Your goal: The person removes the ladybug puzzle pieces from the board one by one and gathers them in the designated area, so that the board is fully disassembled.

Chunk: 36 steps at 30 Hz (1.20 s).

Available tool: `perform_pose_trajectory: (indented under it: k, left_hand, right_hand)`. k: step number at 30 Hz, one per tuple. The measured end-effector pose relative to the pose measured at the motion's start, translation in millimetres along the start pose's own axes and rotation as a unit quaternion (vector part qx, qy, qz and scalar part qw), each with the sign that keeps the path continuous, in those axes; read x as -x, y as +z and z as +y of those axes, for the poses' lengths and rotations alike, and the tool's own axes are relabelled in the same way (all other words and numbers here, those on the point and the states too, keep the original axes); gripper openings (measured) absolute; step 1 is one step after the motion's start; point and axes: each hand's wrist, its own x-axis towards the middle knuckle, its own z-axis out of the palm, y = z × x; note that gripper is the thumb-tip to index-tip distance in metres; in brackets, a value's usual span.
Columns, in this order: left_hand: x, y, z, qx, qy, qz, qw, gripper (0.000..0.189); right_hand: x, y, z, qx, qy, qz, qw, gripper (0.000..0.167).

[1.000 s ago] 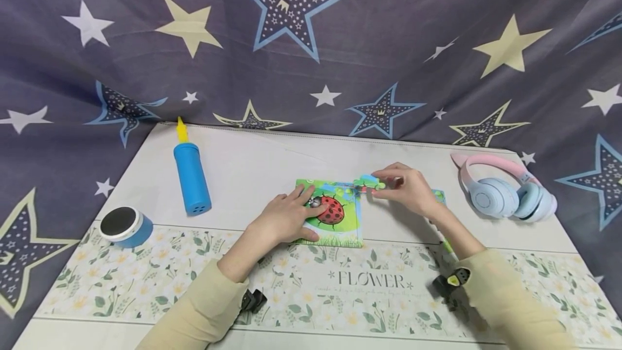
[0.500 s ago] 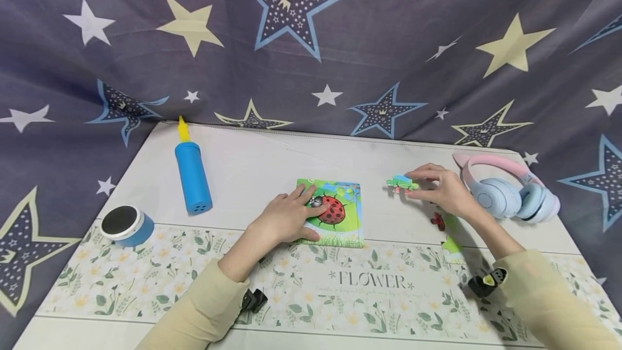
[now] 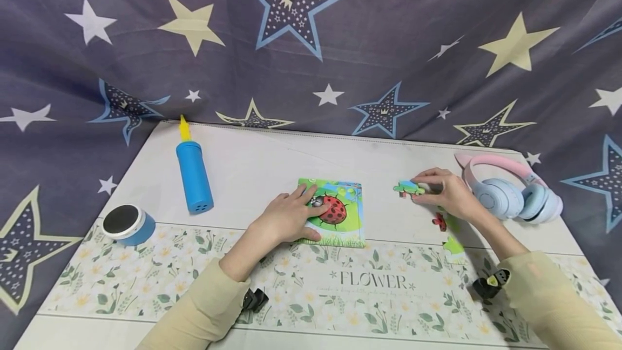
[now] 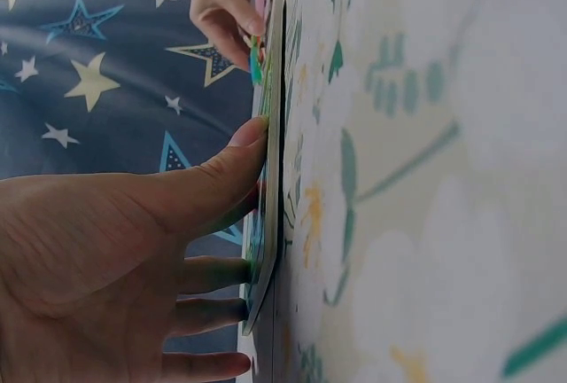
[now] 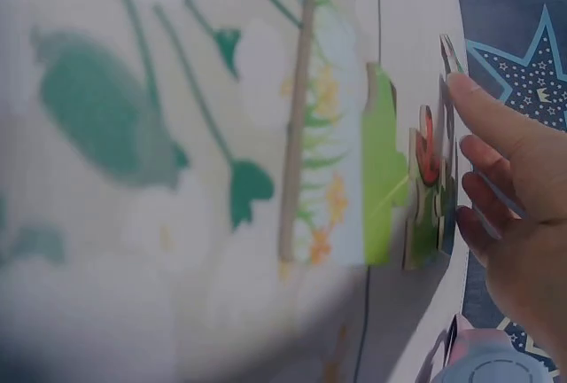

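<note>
Star-patterned dark curtain (image 3: 403, 31) behind white tabletop (image 3: 262, 161)

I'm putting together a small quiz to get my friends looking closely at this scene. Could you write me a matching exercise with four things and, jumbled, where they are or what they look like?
Column one
1. Left hand
2. Right hand
3. Headphones
4. Cylinder with a yellow tip

Column two
A. Pink and pale blue
B. Rests on the ladybird picture
C. Blue, lying to the left of both hands
D. Holds a blue and green puzzle piece

Right pairs: 1-B, 2-D, 3-A, 4-C
</note>
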Motion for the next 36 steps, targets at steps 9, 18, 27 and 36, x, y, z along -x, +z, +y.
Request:
perform_pose_trajectory:
  k: [9, 18, 27, 36]
  left_hand:
    - [0.5, -0.5, -0.3, 0.000, 0.002, 0.002, 1.0000, 0.075]
    - [0.3, -1.1, 0.1, -0.003, -0.001, -0.003, 1.0000, 0.076]
    - [-0.3, 0.3, -0.3, -0.002, -0.002, -0.004, 1.0000, 0.076]
    - [0.7, -1.1, -0.1, 0.006, 0.000, 0.000, 1.0000, 0.075]
  right_hand:
    - [1.9, -0.8, 2.0, 0.019, -0.012, -0.008, 0.9997, 0.045]
    - [1.8, -1.2, 1.8, 0.031, -0.014, -0.012, 0.9993, 0.048]
    - [3.5, -1.6, -2.3, 0.026, 0.014, 0.000, 0.9996, 0.046]
    - [-4.9, -2.5, -22.7, -0.048, 0.058, 0.061, 0.9952, 0.039]
